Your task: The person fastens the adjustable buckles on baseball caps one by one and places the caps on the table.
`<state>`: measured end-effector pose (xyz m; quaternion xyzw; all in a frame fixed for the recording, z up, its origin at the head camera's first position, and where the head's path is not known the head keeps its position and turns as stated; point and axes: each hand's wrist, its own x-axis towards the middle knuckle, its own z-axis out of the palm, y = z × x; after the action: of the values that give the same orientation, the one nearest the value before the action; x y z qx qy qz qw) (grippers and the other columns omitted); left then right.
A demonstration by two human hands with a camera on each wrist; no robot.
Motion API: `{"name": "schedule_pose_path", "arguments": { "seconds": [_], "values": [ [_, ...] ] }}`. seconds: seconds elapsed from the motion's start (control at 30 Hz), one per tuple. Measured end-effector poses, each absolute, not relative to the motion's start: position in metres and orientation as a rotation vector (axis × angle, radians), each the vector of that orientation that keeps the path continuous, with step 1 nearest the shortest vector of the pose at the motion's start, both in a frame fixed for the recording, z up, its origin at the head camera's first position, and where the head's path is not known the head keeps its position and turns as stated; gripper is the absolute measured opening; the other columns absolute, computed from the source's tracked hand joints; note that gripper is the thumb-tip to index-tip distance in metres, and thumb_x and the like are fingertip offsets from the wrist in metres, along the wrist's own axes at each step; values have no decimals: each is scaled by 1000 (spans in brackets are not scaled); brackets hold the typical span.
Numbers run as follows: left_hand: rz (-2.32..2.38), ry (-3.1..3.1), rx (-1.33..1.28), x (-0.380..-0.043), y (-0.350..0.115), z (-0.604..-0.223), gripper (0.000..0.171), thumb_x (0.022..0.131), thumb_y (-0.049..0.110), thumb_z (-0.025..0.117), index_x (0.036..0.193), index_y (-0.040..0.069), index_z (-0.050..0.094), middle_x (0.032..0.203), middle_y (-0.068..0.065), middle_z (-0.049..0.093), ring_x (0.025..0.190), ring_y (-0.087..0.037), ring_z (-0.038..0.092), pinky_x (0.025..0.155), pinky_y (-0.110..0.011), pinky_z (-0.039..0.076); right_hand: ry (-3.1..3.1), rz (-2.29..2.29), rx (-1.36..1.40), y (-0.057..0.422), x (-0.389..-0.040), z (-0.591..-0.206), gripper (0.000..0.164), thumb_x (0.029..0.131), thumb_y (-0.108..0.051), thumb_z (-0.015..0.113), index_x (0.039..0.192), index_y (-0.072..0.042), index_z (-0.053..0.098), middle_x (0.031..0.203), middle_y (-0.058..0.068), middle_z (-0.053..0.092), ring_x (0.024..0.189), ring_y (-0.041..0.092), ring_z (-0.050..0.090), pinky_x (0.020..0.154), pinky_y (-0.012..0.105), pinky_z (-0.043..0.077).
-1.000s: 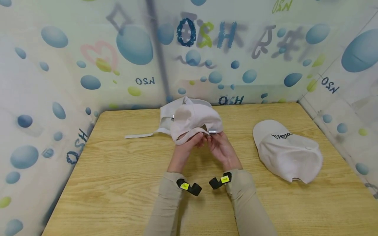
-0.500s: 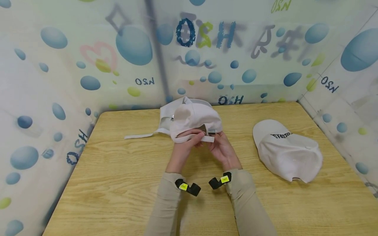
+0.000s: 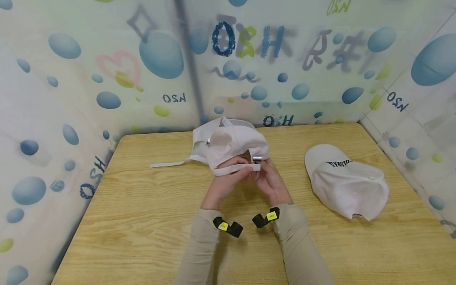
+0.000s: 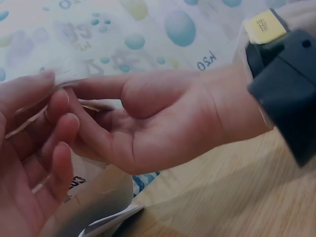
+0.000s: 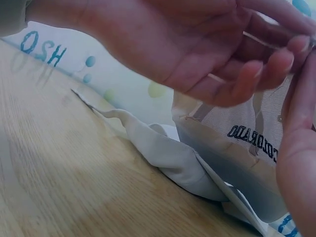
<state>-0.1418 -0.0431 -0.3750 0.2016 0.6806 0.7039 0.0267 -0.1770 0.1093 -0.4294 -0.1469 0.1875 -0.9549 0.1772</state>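
A white baseball cap (image 3: 242, 138) is held at its back opening by both hands. My left hand (image 3: 220, 188) pinches the cap's strap (image 3: 229, 170) between thumb and fingers, and the strap's free end sticks out to the right. My right hand (image 3: 271, 183) grips the cap beside the silver buckle (image 3: 257, 158); its fingertips are partly hidden behind strap and buckle. The strap end lies just below the buckle. In the left wrist view, the fingertips of both hands meet around the strap. Dark COLORADO lettering shows on the cap (image 5: 252, 118) in the right wrist view.
Directly behind the held cap lies another white cap (image 3: 199, 136), its loose strap (image 3: 167, 164) stretched to the left. A third white cap (image 3: 347, 186) rests on the right of the wooden table (image 3: 142, 221). Patterned walls (image 3: 142, 99) border the table.
The strap's end, earlier near the buckle and hidden by the fingers, now shows free below it. My left thumb has shifted slightly right along the strap. My right hand stays nearly still.
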Motion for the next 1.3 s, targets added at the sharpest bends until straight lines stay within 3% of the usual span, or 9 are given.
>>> {"name": "schedule_pose_path", "arguments": {
  "seconds": [0.07,0.2,0.33,0.63,0.87,1.03,1.3],
  "values": [
    [2205,2091,602,-141,-44,-374,11,86,8,58,91,-2,55,77,-16,58,73,-38,53,68,-47,45,524,-2689,-433,109,-178,-429,15,89,-1,51,103,-6,50,94,9,59,79,17,62,68,24,51],
    [2284,2089,530,-139,-45,-369,12,87,7,58,90,-3,54,78,-14,57,71,-24,55,68,-40,47,471,-2678,-446,109,-178,-429,14,91,1,45,103,-4,50,96,10,59,81,18,62,70,24,50],
    [2347,2086,519,-140,-47,-370,12,87,8,58,89,-3,53,80,-18,56,71,-21,54,63,-28,46,423,-2669,-439,109,-179,-429,14,90,4,46,101,-4,50,96,10,59,81,16,62,71,22,50],
    [2379,2115,515,-142,-47,-370,12,87,7,57,89,-4,53,87,-34,53,71,-17,56,64,-31,47,423,-2654,-414,109,-178,-428,16,85,4,55,98,-4,50,92,13,60,77,16,63,69,20,50],
    [2413,2138,464,-142,-46,-371,12,86,8,58,86,-3,53,85,-31,55,70,-16,56,61,-26,45,495,-2639,-415,109,-178,-427,17,85,5,54,100,-3,51,93,13,60,77,17,63,71,21,50],
    [2376,2165,473,-143,-47,-371,12,87,9,58,87,-3,55,82,-20,58,71,-21,55,62,-28,44,545,-2641,-412,108,-178,-426,15,87,5,52,100,-3,52,94,11,59,78,16,63,72,21,49],
    [2366,2147,479,-143,-47,-373,13,87,9,57,87,-3,55,81,-18,59,78,-46,47,62,-24,42,630,-2655,-361,107,-178,-425,18,83,5,57,98,-3,51,93,11,57,76,17,62,70,20,50]
  ]
}}
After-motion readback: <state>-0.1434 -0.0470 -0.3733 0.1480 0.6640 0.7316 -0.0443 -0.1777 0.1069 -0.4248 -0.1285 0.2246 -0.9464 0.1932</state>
